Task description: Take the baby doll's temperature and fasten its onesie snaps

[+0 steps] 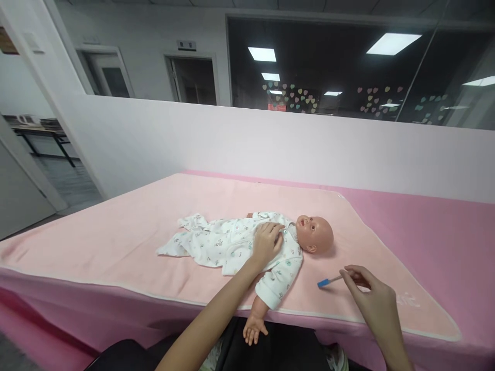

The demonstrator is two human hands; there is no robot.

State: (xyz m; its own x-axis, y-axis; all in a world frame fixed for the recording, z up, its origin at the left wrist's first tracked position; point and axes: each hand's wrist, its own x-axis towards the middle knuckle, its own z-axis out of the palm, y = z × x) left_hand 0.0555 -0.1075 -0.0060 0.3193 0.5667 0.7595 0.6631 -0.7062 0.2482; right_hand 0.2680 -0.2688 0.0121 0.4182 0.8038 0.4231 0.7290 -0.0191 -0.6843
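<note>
A baby doll (315,235) lies on its back on the pink mat, its head to the right. It wears a white printed outfit (216,242), and one bare arm hangs past the mat's near edge. My left hand (266,241) rests on the doll's chest near the collar, its fingers loosely bent and lying on the cloth. To the right of the doll's head, my right hand (373,293) pinches a thin stick with a blue tip (328,282) between thumb and fingers. The blue tip points left, just above the mat and apart from the doll.
The light pink mat (127,226) covers much of the table, over a darker pink cloth (433,232). A low white wall (270,147) runs behind it, with dark glass (328,67) above. A doorway with another table (40,131) is at the left.
</note>
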